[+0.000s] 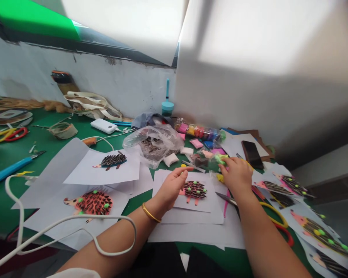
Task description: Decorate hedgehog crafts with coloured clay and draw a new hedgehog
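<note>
Reached with the right hand (pixel 237 173) to the green clay (pixel 219 158), pinching it in bent fingers near the clay packets (pixel 196 143). Held the left hand (pixel 174 187) partly curled at the head end of the hedgehog (pixel 195 190), with forefinger extended; could not tell its grip. Had the hedgehog flat on stacked paper (pixel 188 233) between the forearms, scissors (pixel 226 198) just beside it, and the phone (pixel 252 155) beyond the right hand.

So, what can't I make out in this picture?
All in the head view:
Middle hedgehog's snout: behind the left hand.
Blue handle's far end: cut off by the left edge.
Whether the right hand grips the light green lump: too blurred.
</note>
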Demonstrator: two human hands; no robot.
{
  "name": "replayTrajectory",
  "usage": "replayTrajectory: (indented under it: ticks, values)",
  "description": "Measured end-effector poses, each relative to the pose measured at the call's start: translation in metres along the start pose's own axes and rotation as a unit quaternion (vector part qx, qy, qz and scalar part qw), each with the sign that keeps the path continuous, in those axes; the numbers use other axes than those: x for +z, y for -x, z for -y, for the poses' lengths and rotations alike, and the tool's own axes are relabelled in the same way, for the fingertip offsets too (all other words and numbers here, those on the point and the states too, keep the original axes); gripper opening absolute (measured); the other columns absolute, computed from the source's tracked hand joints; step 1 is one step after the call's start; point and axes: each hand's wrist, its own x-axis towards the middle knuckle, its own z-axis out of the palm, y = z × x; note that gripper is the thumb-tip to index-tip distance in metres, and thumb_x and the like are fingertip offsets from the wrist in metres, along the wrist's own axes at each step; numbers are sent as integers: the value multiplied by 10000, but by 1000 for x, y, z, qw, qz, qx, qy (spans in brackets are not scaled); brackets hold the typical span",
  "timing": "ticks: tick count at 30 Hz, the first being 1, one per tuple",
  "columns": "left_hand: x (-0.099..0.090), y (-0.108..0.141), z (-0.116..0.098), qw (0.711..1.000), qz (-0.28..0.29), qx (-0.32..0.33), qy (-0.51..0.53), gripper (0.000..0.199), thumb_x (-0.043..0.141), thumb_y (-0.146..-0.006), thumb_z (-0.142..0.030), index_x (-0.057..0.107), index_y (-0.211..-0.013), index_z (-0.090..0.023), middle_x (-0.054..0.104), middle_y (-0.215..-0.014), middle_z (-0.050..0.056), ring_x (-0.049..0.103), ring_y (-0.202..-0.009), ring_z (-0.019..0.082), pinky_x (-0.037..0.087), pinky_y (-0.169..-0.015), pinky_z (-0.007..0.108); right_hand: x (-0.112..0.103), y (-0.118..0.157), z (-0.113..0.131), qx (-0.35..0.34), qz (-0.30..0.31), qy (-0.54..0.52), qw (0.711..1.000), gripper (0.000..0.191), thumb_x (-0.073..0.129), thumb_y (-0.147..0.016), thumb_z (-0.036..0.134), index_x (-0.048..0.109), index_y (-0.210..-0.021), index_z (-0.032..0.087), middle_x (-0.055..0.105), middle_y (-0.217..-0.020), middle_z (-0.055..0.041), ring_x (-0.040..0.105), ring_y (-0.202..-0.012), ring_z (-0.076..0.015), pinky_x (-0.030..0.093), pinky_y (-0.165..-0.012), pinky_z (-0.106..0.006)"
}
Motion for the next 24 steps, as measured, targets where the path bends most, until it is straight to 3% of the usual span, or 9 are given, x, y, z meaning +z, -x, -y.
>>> replayTrajectory:
  ticks: [3,5,7,9,12,17,24]
  values:
    - [-3,0,-1,991,-4,77,-106,357,567,-903,-348,657,-1225,-223,505,-809,6,461,-707,113,401,-628,231,-13,15,18,-26,-54,-152,987,288,568,-899,366,676,-1115,210,631,-1108,-112,568,-1056,-280,450,-910,-445]
    - [-3,-1,-3,974,-14,150,-168,335,589,-881,-288,671,-1202,-232,552,-904,29,518,-833,142,444,-762,273,-19,28,32,-51,-52,-251,965,286,554,-919,363,660,-1138,213,617,-1134,-107,573,-1086,-262,470,-932,-425]
    - [-2,-2,-4,967,-23,190,-166,360,615,-865,-264,637,-1222,-227,583,-891,23,553,-848,149,464,-808,298,-22,42,46,-65,-34,-302,950,264,546,-933,353,660,-1132,221,619,-1132,-105,577,-1085,-259,480,-938,-431]
    - [0,-2,-3,975,-31,189,-114,390,644,-855,-278,571,-1233,-215,621,-824,7,591,-785,145,495,-756,296,-24,52,55,-73,-21,-324,943,252,553,-936,334,658,-1139,227,619,-1137,-103,580,-1073,-255,498,-913,-427]
    - [0,1,0,980,-33,184,-64,294,682,-842,-324,546,-1073,-201,698,-858,33,622,-720,137,514,-650,259,-24,59,62,-83,-12,-338,937,249,564,-934,305,651,-1156,233,612,-1148,-96,574,-1077,-250,502,-907,-425]
    - [-2,6,1,963,-28,212,-165,195,653,-873,-349,622,-973,-184,725,-986,65,533,-553,73,478,-530,216,-23,59,65,-93,7,-356,930,236,562,-935,297,652,-1145,237,610,-1147,-93,573,-1073,-252,498,-913,-438]
    - [-4,-3,3,952,-87,194,-218,222,632,-873,-348,694,-1018,-192,710,-864,38,545,-539,87,466,-505,211,-21,61,68,-99,-2,-382,919,228,553,-940,272,646,-1145,233,598,-1161,-99,569,-1086,-248,502,-918,-433]
